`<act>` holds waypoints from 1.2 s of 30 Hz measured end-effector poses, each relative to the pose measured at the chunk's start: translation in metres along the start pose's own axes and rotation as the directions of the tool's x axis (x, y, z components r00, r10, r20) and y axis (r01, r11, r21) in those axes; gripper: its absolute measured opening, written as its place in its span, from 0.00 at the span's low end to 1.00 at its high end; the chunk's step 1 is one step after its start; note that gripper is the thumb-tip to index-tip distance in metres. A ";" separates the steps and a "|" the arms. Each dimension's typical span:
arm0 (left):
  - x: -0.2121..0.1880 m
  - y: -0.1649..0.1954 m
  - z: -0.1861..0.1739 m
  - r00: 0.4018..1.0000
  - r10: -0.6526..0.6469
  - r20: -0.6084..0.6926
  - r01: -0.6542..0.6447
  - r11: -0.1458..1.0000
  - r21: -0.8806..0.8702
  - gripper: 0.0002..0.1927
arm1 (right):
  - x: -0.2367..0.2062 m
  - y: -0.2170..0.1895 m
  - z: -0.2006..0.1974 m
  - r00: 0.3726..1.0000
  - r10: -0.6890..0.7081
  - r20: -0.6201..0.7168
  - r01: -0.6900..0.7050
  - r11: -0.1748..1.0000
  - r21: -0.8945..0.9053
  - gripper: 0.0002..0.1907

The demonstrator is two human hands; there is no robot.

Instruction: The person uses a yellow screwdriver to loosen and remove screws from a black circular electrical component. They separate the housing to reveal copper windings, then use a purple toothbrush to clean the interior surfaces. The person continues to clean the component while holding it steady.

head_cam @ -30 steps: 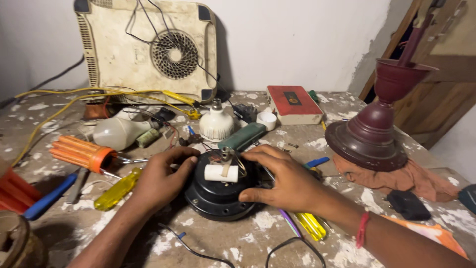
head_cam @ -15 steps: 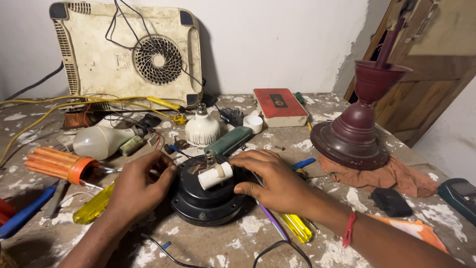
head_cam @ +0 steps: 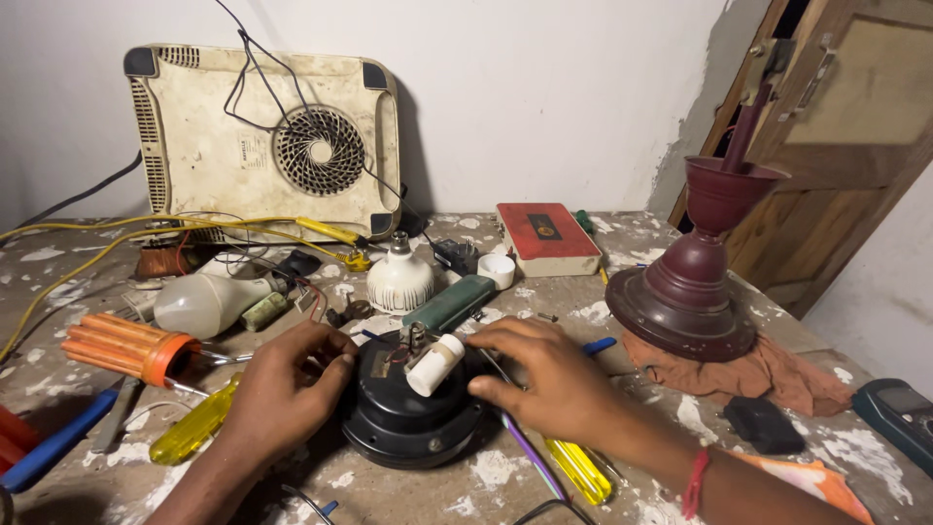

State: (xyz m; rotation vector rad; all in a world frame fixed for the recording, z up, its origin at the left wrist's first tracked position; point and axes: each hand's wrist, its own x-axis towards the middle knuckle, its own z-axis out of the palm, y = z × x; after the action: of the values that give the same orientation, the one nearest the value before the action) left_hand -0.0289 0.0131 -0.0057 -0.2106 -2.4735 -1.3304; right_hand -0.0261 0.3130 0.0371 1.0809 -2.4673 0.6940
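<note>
Both hands are resting on a round black motor housing [head_cam: 413,418] near the front edge of the surface [head_cam: 466,491]. The left hand [head_cam: 282,389] is cupping its side, the right hand [head_cam: 544,374] pressing its top beside a white capacitor [head_cam: 434,364]. The housing looks closed; wires are lying exposed.

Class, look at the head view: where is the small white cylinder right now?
The white cylinder lies on top of the black round motor at centre, between the left hand and the right hand.
</note>
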 end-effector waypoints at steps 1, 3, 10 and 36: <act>0.000 -0.001 0.000 1.000 0.014 -0.003 -0.014 1.000 -0.010 0.11 | 0.000 0.000 -0.006 0.987 0.138 0.078 -0.137 0.990 -0.012 0.24; -0.001 -0.003 0.000 0.999 0.040 -0.009 -0.040 0.999 -0.025 0.12 | 0.000 0.002 -0.023 0.889 0.399 0.226 -0.395 0.916 -0.063 0.24; -0.003 -0.003 -0.001 1.000 0.011 -0.016 -0.012 1.000 -0.028 0.12 | 0.003 -0.020 -0.053 0.670 0.549 0.499 -0.413 0.835 -0.365 0.23; -0.021 -0.005 -0.010 0.971 0.237 -0.034 -0.228 0.958 0.176 0.18 | -0.002 -0.035 -0.029 0.603 0.640 0.476 -0.343 0.747 -0.569 0.22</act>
State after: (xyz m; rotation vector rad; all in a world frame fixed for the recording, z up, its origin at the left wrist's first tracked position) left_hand -0.0088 0.0019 -0.0119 -0.4047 -2.4134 -1.0095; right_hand 0.0058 0.3097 0.0695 0.4509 -3.3701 -0.1918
